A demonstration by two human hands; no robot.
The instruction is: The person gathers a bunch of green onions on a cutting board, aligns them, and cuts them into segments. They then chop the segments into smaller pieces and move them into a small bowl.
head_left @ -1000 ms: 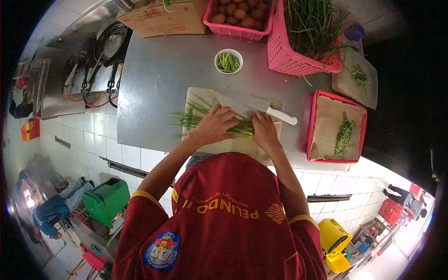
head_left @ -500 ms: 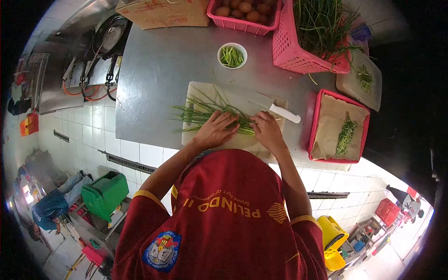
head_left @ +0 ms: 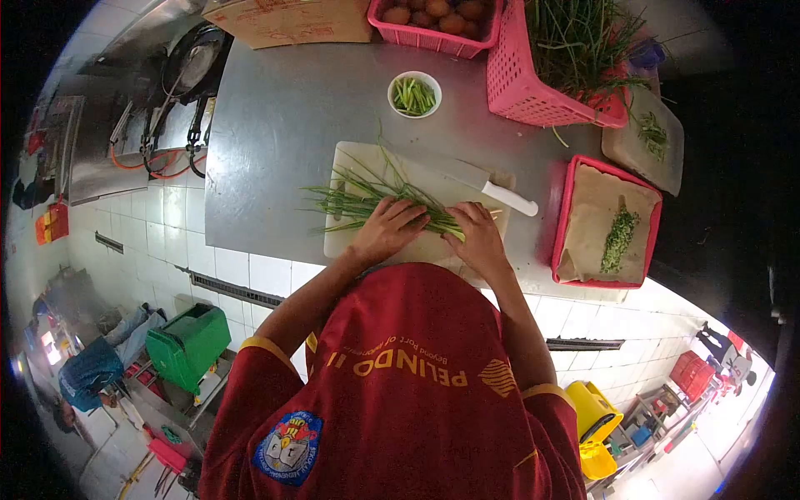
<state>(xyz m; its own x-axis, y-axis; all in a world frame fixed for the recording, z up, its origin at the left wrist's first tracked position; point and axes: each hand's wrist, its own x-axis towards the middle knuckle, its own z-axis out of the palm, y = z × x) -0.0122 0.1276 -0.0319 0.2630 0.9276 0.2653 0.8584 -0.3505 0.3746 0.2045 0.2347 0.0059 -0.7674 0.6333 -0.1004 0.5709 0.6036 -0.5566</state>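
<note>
A bunch of long, thin spring onions [head_left: 358, 198] lies across a white cutting board [head_left: 354, 157], the leafy tips spreading past its left edge. My left hand [head_left: 392, 227] is closed over the middle of the bunch, pressing it on the board. At the stalk ends, my right hand [head_left: 477, 235] grips the bunch with bent fingers; the fingertips are partly hidden. Beyond my right hand, a knife with a white handle [head_left: 511, 199] rests on the board, its blade pointing to the upper left.
Behind the board stands a white bowl [head_left: 414, 94] of cut green pieces. Pink baskets hold eggs [head_left: 452, 23] and more greens [head_left: 575, 42]. At right is a red lined tray [head_left: 569, 242] with chopped greens. A cardboard box [head_left: 287, 23] sits at the back. Other people are in the background.
My right hand's fingers have shifted on the stalk ends, the fingertips now lower and curled round them. My left hand stays nearly in place on the bunch. The knife lies where it was.
</note>
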